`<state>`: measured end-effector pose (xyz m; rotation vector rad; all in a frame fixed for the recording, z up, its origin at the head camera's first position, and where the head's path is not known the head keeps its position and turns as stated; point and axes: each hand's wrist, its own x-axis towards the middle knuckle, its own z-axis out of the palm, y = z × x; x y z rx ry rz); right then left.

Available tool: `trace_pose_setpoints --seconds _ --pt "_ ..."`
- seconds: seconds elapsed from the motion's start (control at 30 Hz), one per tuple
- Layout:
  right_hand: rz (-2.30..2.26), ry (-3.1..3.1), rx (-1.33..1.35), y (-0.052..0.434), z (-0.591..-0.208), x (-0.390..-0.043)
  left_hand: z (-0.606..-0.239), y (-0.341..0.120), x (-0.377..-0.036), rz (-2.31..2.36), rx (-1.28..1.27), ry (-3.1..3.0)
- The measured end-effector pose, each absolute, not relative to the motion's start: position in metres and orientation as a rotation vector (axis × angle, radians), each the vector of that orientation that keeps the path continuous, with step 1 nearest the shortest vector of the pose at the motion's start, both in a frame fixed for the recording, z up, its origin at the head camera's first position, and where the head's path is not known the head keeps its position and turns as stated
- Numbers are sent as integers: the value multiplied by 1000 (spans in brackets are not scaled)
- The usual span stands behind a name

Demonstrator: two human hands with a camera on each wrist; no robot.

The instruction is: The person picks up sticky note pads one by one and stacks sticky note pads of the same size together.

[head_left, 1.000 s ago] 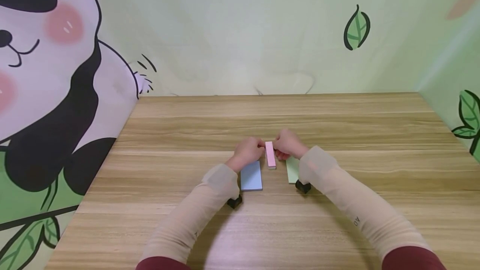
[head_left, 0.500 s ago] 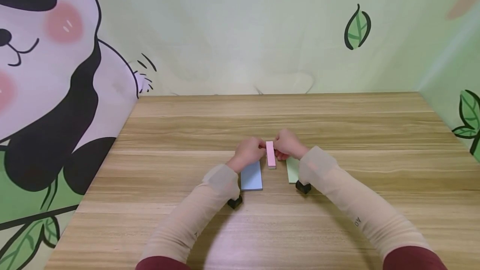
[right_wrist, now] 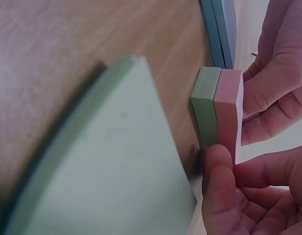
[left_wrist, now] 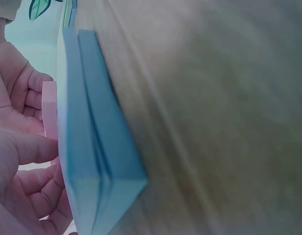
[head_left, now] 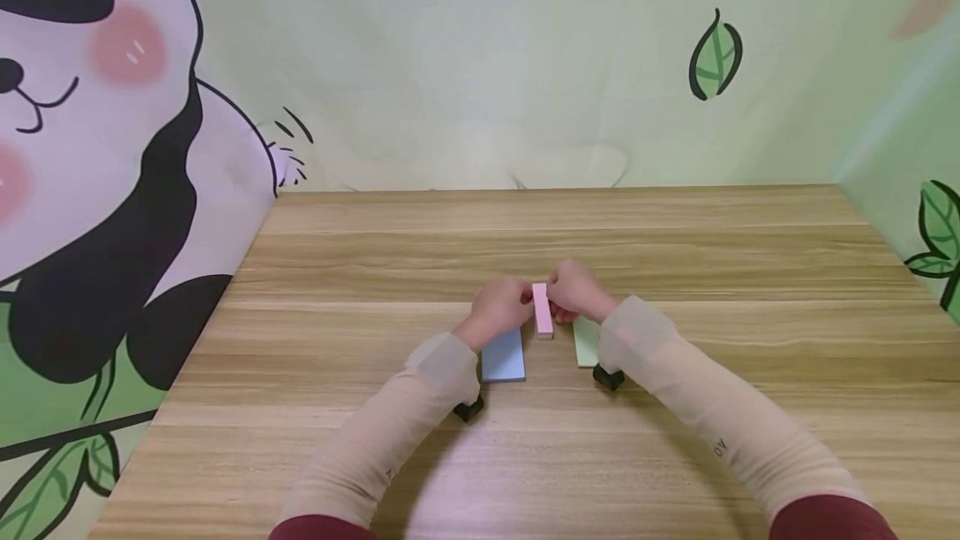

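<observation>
A narrow pink sticky note pad (head_left: 542, 311) lies on a narrow green pad (right_wrist: 204, 105), the two edges flush, in the middle of the table. My left hand (head_left: 502, 307) holds the pink pad's left side near its far end with thumb and fingertips. From the right, my right hand (head_left: 579, 290) pinches the same end between thumb and curled fingers. Below my left hand sits a wider blue pad (head_left: 503, 357), two layers thick in the left wrist view. A wider pale green pad (head_left: 586, 344) is partly covered by my right hand and wrist.
Wood-grain table (head_left: 375, 248) spreads around the pads, with a printed panda backdrop (head_left: 450, 65) behind and beside it. Black wrist cameras (head_left: 469, 408) hang below both sleeves, close to the wider pads.
My left hand has shifted slightly right and nearer, covering more of the blue pad's far end. The pink pad has moved a touch to the right; my right hand stays nearly still.
</observation>
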<state>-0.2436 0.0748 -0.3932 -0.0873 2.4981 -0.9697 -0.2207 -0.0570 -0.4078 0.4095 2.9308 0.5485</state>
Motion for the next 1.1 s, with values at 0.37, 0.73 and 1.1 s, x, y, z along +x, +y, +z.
trace_pose_setpoints --seconds 0.37,0.73,1.1 --pt "-936 2519 -136 76 -391 -236 -405 -58 -216 554 406 2915" --pt "-987 2459 -146 80 -388 -222 -405 -62 -213 490 447 2936" --pt "-942 2469 -179 79 -392 -219 -405 -59 -210 400 473 2921"
